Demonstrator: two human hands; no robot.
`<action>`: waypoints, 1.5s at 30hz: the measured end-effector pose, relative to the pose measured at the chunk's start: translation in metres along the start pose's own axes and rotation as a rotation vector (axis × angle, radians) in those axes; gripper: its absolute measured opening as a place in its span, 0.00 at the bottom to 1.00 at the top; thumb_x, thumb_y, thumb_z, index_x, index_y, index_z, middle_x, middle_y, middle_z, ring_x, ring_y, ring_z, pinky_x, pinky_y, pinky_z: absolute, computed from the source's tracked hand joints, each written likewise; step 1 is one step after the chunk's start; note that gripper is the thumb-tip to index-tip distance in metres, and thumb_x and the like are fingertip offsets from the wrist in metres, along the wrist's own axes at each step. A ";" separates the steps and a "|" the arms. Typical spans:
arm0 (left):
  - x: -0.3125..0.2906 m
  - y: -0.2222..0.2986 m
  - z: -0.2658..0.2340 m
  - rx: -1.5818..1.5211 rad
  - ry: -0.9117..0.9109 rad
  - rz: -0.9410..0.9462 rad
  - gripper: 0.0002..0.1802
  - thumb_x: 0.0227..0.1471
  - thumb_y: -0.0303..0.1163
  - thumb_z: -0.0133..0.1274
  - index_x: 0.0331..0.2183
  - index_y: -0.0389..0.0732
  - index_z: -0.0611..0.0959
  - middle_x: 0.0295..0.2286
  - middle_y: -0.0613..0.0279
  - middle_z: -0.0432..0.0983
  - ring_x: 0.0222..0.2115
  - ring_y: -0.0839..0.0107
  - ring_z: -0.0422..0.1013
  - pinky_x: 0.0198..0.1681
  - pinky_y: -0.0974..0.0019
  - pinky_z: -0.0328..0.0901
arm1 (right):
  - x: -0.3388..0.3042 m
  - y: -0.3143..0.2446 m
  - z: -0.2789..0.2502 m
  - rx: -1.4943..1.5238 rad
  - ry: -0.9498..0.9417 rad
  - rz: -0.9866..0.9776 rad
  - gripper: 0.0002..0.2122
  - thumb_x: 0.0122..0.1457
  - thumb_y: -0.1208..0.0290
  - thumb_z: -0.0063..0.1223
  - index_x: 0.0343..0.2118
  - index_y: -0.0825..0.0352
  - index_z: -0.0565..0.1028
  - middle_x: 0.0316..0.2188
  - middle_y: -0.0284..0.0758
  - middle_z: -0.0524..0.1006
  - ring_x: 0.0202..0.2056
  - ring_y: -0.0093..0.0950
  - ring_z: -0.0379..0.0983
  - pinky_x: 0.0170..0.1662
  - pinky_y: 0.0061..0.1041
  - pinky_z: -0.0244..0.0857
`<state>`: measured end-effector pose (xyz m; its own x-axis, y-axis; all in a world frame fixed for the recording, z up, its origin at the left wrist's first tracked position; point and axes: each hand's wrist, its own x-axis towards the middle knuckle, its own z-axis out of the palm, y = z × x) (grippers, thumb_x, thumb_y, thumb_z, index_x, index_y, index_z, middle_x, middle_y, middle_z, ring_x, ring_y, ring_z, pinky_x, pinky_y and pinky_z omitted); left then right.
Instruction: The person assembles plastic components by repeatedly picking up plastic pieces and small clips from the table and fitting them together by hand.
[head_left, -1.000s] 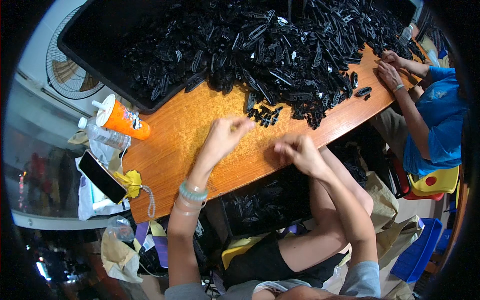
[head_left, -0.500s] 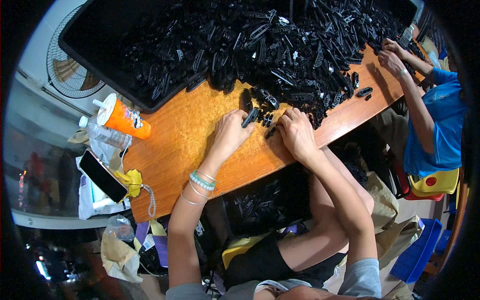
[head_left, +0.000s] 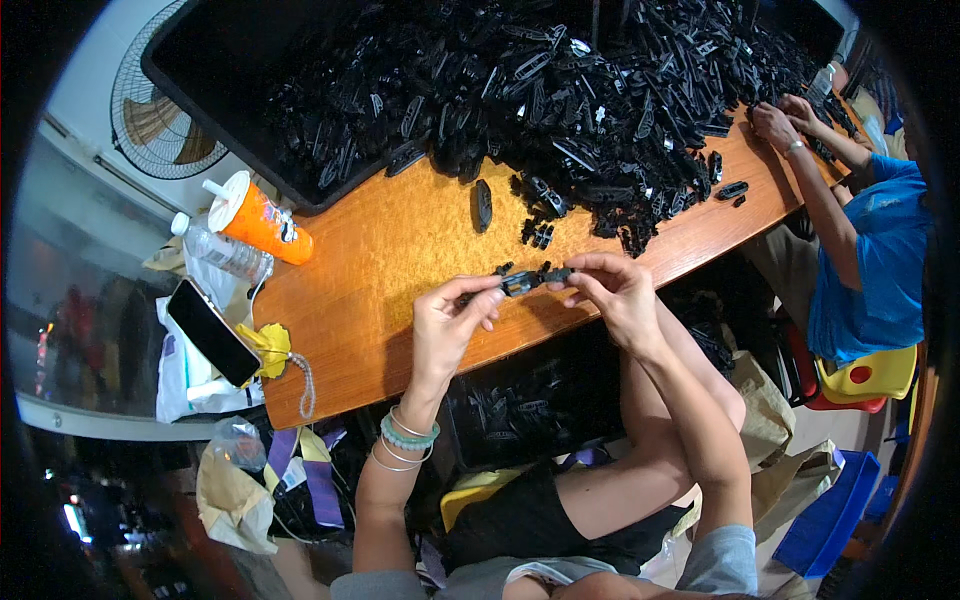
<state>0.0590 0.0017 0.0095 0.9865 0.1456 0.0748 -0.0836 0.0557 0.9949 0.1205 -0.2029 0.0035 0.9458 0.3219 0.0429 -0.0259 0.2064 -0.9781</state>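
A long black plastic part (head_left: 518, 285) is held level above the near edge of the wooden table (head_left: 360, 300). My left hand (head_left: 445, 325) pinches its left end between thumb and fingers. At the other end, my right hand (head_left: 620, 298) pinches a small black plastic piece (head_left: 556, 276) that meets the long part; whether they are joined I cannot tell. Just beyond my hands lie a few small black pieces (head_left: 542, 236) and a single oval black part (head_left: 482, 205). A large heap of similar black parts (head_left: 520, 110) covers the far side.
An orange cup (head_left: 262, 222) and a clear bottle (head_left: 225, 250) stand at the left, near a phone (head_left: 213, 332) and a yellow flower-shaped item (head_left: 268, 350). A black tray (head_left: 230, 120) lies behind them. To the right, a co-worker in blue (head_left: 870, 270) handles parts. Below is a blue bin (head_left: 828, 510).
Both hands have come back toward me and together. The left hand has brought the long black part to the small piece in the right hand. The view has shifted slightly.
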 end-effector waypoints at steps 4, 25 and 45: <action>-0.015 0.009 0.008 -0.090 -0.067 -0.040 0.16 0.43 0.16 0.58 0.38 0.31 0.78 0.33 0.59 0.75 0.28 0.80 0.71 0.29 0.78 0.67 | -0.014 -0.020 0.012 -0.059 -0.031 -0.008 0.05 0.54 0.80 0.53 0.33 0.73 0.77 0.31 0.35 0.76 0.33 0.23 0.75 0.31 0.14 0.68; -0.034 0.016 0.017 -0.192 -0.185 -0.061 0.26 0.46 0.16 0.55 0.48 0.31 0.66 0.32 0.52 0.76 0.30 0.72 0.75 0.35 0.74 0.70 | -0.047 -0.034 0.041 -0.454 0.042 -0.243 0.04 0.50 0.80 0.56 0.30 0.72 0.77 0.25 0.38 0.78 0.26 0.25 0.75 0.31 0.21 0.67; -0.039 0.015 0.012 -0.066 -0.110 -0.050 0.12 0.47 0.19 0.53 0.37 0.30 0.75 0.27 0.59 0.75 0.24 0.78 0.73 0.27 0.77 0.69 | -0.044 -0.029 0.034 -0.537 -0.090 -0.229 0.12 0.46 0.77 0.60 0.34 0.72 0.75 0.28 0.38 0.76 0.29 0.29 0.72 0.34 0.24 0.65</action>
<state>0.0211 -0.0146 0.0224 0.9988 0.0320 0.0359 -0.0397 0.1255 0.9913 0.0687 -0.1919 0.0366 0.8759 0.4065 0.2598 0.3659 -0.2089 -0.9069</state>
